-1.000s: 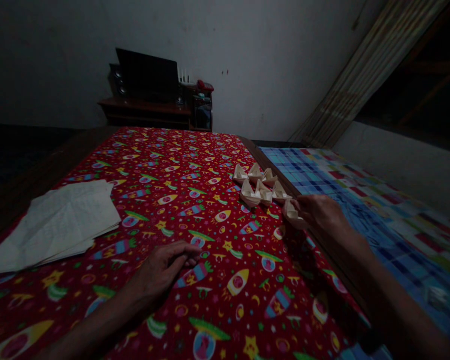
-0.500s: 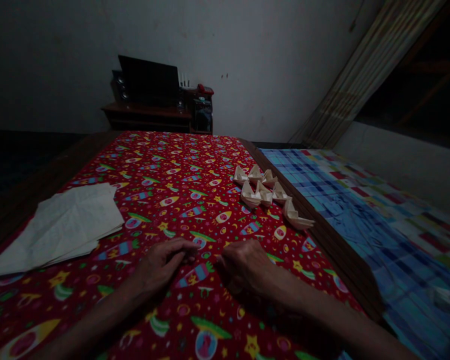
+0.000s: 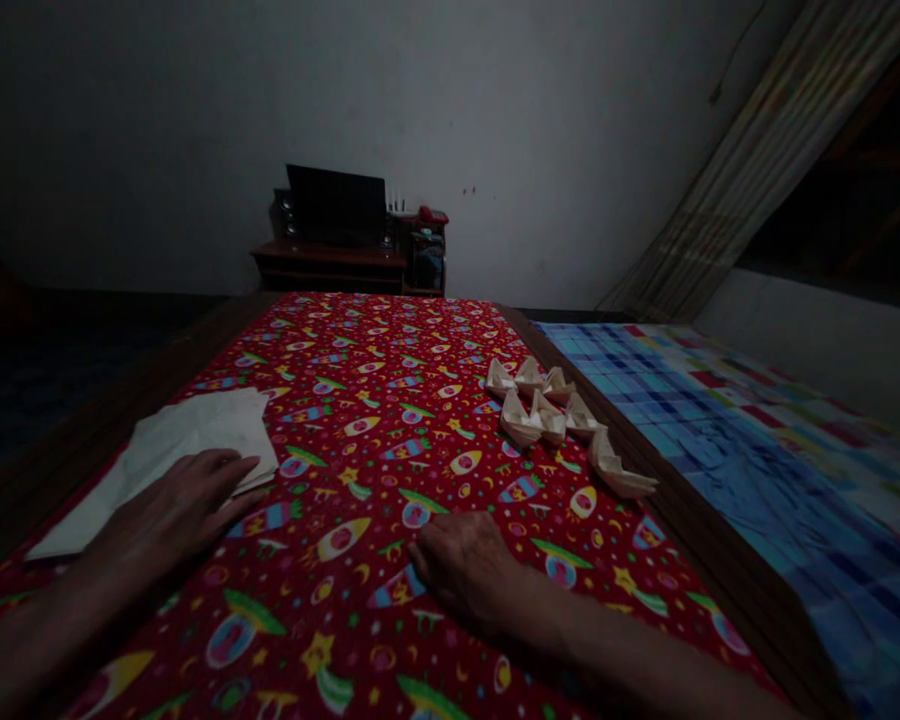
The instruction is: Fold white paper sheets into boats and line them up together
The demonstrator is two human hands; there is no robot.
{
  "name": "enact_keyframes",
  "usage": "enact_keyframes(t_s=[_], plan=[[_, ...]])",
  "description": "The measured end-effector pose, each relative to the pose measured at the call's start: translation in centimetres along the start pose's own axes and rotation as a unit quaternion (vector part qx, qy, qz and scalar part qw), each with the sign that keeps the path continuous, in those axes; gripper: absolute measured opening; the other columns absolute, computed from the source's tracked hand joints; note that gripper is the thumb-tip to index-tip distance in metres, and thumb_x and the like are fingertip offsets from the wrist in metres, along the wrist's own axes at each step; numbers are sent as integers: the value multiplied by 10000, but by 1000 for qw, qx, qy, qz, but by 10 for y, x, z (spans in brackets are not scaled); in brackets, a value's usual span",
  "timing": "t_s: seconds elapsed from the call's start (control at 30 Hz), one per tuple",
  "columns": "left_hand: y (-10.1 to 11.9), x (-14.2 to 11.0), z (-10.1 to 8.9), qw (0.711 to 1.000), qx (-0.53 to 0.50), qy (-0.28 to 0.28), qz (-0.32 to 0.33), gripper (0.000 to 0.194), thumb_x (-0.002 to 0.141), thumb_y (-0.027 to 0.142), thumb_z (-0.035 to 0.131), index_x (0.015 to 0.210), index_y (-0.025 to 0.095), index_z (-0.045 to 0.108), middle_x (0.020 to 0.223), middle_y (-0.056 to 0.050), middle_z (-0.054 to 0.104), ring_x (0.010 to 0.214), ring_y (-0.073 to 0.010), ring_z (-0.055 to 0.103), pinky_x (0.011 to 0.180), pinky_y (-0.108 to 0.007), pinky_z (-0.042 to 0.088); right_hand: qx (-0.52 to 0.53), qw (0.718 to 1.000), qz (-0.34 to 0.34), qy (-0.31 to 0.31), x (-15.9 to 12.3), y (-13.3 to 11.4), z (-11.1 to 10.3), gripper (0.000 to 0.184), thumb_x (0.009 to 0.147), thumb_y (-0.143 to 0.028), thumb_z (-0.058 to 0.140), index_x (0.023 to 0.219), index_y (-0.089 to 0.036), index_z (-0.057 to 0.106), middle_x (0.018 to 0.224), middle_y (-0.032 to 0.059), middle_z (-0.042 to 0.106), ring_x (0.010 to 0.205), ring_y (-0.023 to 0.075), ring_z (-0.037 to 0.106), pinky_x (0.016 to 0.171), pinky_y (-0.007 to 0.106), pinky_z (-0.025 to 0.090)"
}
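Note:
A stack of pale paper sheets [image 3: 214, 425] lies on the left of the red patterned cloth [image 3: 375, 610]. Over the near right edge of the stack is my left hand [image 3: 184, 500], its fingers stretched out and apart; whether it presses on the top sheet I cannot tell. My right hand [image 3: 469, 565] rests as a loose fist on the cloth near the middle, with nothing showing in it. Several folded paper boats [image 3: 521, 420] stand grouped at the right side of the cloth. One paper boat [image 3: 619, 470] sits nearest to me, close to the edge.
Dark wood edging [image 3: 690, 530] runs along the cloth's right side. Beyond it is a blue checked sheet [image 3: 645, 400]. Against the far wall stands a low desk [image 3: 330, 262] with a dark monitor [image 3: 337, 205] and a red telephone [image 3: 433, 215]. A curtain [image 3: 720, 200] hangs at the right.
My left hand has moved left from the middle of the cloth to the paper stack, and its fingers have stretched out. My right hand stays closed on the cloth. The view has tilted slightly.

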State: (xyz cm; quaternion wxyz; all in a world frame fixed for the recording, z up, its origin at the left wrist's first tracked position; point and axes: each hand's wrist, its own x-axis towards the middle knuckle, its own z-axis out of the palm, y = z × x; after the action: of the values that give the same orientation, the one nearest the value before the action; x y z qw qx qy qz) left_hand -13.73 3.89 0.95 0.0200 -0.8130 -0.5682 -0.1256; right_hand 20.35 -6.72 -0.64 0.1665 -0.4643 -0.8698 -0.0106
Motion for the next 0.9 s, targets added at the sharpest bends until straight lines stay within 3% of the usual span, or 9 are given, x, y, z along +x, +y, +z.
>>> enact_keyframes(t_s=[0.1,0.27,0.33,0.43,0.67,0.77,0.9], plan=[[-11,6,4,1000,-4,-23,2,542,805,521,322,1107,190,627,1087,-91,605,998,-230,570,911,-331,430,11,1000,4,2,-1,1,1,221,914,-258,405,710,-197,463,656,-20,557,524,98,395,529,274,185],[-20,25,-1,994,-47,-81,-63,563,680,569,415,968,160,675,999,-107,655,917,-252,615,811,-332,464,18,1000,-6,-15,-2,3,0,185,911,-244,412,741,-196,466,682,-12,559,555,103,407,546,264,203],[-19,28,-4,993,-49,-78,-72,551,661,582,412,915,176,685,978,-101,673,899,-260,627,797,-339,467,19,1000,-11,-23,-2,3,-1,175,907,-233,416,746,-193,470,689,-7,565,561,104,415,547,263,207],[-14,26,-4,995,-78,-58,-36,546,697,594,365,860,186,688,936,-93,685,863,-244,638,778,-318,476,12,999,-4,-33,-1,3,-1,199,910,-234,409,729,-187,477,674,1,568,551,103,425,538,263,203],[-10,20,7,998,-68,2,14,539,786,583,347,949,180,665,1020,-105,647,963,-246,598,880,-337,442,26,999,-4,-48,-2,1,-7,180,910,-221,411,747,-190,479,699,0,577,578,104,455,555,260,230],[-12,19,7,997,-77,-7,19,507,802,562,347,938,192,665,1002,-90,657,945,-233,602,863,-314,448,30,999,-2,-46,-3,2,-6,179,912,-232,413,750,-192,479,702,-1,580,583,105,457,562,261,233],[-16,23,5,994,-100,-31,-22,514,748,596,413,932,194,675,1026,-80,663,939,-231,611,849,-300,452,18,999,-4,-41,-3,2,-2,188,921,-248,402,759,-195,483,712,0,581,581,109,453,561,268,226]])
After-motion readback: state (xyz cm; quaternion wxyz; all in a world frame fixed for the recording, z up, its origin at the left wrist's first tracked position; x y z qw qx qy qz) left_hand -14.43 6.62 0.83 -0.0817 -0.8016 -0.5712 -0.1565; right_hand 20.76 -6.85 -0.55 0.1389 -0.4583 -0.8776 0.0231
